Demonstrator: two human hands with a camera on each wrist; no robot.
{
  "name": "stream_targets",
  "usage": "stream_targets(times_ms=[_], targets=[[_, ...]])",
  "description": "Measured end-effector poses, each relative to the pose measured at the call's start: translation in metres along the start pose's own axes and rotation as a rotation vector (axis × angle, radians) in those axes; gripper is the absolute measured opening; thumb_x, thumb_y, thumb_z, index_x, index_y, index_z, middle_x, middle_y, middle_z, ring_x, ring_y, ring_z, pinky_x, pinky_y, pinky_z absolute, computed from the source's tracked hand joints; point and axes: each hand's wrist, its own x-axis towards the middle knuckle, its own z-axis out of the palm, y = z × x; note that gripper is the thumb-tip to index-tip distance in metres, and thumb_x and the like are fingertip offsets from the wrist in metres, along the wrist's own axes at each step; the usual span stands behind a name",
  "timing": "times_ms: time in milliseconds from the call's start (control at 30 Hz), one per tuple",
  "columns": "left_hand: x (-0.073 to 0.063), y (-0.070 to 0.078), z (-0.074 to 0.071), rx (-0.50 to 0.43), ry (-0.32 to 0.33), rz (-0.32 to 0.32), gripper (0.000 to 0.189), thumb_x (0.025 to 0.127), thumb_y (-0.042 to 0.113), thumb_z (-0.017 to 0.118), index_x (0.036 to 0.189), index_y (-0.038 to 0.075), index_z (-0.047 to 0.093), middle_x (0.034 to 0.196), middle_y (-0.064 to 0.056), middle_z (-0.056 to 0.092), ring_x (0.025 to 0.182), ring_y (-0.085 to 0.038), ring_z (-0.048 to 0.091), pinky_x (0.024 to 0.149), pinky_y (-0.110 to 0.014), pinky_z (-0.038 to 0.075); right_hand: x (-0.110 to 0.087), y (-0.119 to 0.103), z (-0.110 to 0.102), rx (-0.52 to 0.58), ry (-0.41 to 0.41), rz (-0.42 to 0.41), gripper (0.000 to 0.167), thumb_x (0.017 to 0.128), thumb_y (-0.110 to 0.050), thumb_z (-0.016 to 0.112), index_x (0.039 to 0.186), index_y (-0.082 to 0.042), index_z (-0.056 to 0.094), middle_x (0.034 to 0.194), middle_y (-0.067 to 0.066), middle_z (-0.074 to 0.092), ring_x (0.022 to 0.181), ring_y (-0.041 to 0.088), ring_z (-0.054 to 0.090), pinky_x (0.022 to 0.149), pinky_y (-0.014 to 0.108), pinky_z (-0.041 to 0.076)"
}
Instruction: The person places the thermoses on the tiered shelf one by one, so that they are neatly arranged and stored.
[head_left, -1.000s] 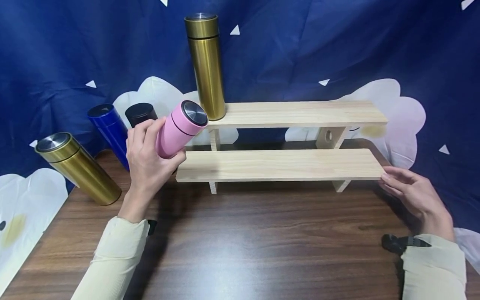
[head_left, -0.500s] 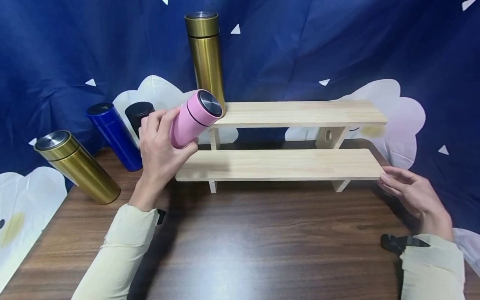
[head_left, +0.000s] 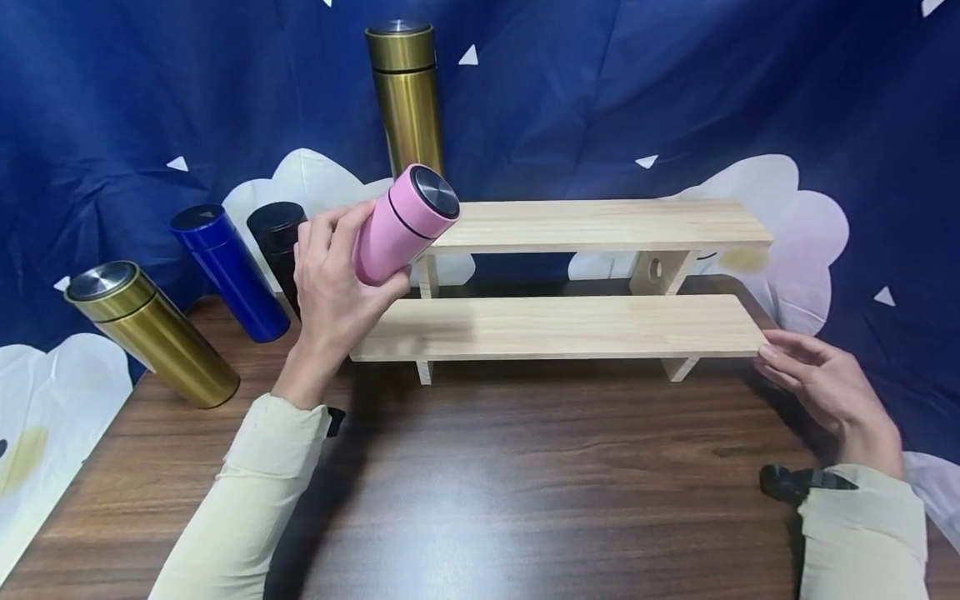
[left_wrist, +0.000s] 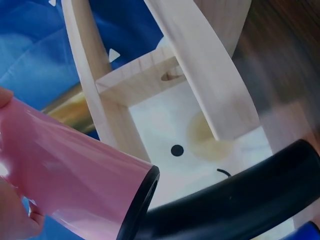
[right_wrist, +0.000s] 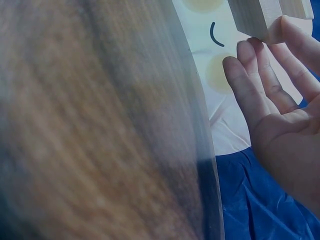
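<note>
My left hand point(head_left: 333, 267) grips a pink thermos bottle point(head_left: 397, 229), fingers and thumb round its body. The bottle is tilted, its steel-topped lid toward the upper right, in front of the left end of the two-tier wooden shelf point(head_left: 570, 327). In the left wrist view the pink bottle point(left_wrist: 75, 170) shows its dark-rimmed base. A gold thermos bottle point(head_left: 408, 108) stands upright on the upper tier's left end, its lower part hidden behind the pink one. My right hand point(head_left: 832, 392) touches the lower tier's right front corner with its fingertips, fingers fairly straight.
Left of the shelf on the brown wooden table point(head_left: 525, 467) stand a second gold bottle point(head_left: 161, 337), a blue bottle point(head_left: 232, 275) and a black bottle point(head_left: 277, 237), partly behind my left hand. A blue curtain point(head_left: 540, 100) with white cloud shapes hangs behind.
My left hand has carried the pink bottle to the right and upward, now overlapping the upper gold bottle. More of the blue and black bottles shows. My right hand stays at the shelf corner.
</note>
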Motion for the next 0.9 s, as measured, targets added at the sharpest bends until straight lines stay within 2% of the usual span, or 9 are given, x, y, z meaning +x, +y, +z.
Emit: stream_targets(times_ms=[133, 433, 667, 900], targets=[[0.002, 0.000, 0.004, 0.011, -0.009, 0.005, 0.066, 0.069, 0.026, 0.082, 0.131, 0.010, 0.063, 0.121, -0.017, 0.060, 0.106, -0.038, 0.049, 0.088, -0.048, 0.038, 0.002, -0.001, 0.001, 0.025, 0.018, 0.004, 0.035, 0.095, 0.015, 0.057, 0.106, -0.013, 0.075, 0.098, 0.002, 0.076, 0.090, 0.012, 0.074, 0.079, 0.023, 0.056], [0.008, 0.008, 0.015, -0.042, -0.009, -0.019, 0.066, 0.070, 0.025, 0.083, 0.132, 0.012, 0.063, 0.123, -0.015, 0.060, 0.110, -0.034, 0.049, 0.090, -0.048, 0.040, 0.003, -0.002, 0.000, 0.067, 0.015, -0.001, 0.036, 0.094, 0.017, 0.056, 0.106, -0.010, 0.076, 0.097, 0.005, 0.076, 0.089, 0.014, 0.074, 0.079, 0.024, 0.057], [0.013, 0.015, 0.022, -0.072, -0.017, -0.042, 0.069, 0.069, 0.024, 0.085, 0.134, 0.014, 0.063, 0.127, -0.014, 0.060, 0.115, -0.031, 0.048, 0.090, -0.048, 0.041, 0.003, -0.001, -0.001, 0.043, 0.017, -0.007, 0.034, 0.094, 0.015, 0.057, 0.106, -0.011, 0.075, 0.096, 0.004, 0.076, 0.089, 0.012, 0.074, 0.079, 0.024, 0.057], [0.013, 0.021, 0.027, -0.071, -0.015, 0.024, 0.068, 0.072, 0.023, 0.084, 0.135, 0.013, 0.062, 0.126, -0.016, 0.059, 0.113, -0.033, 0.049, 0.089, -0.047, 0.042, 0.002, 0.000, -0.001, -0.023, 0.025, -0.003, 0.032, 0.094, 0.011, 0.062, 0.108, -0.014, 0.074, 0.098, 0.000, 0.076, 0.091, 0.010, 0.073, 0.079, 0.023, 0.056]])
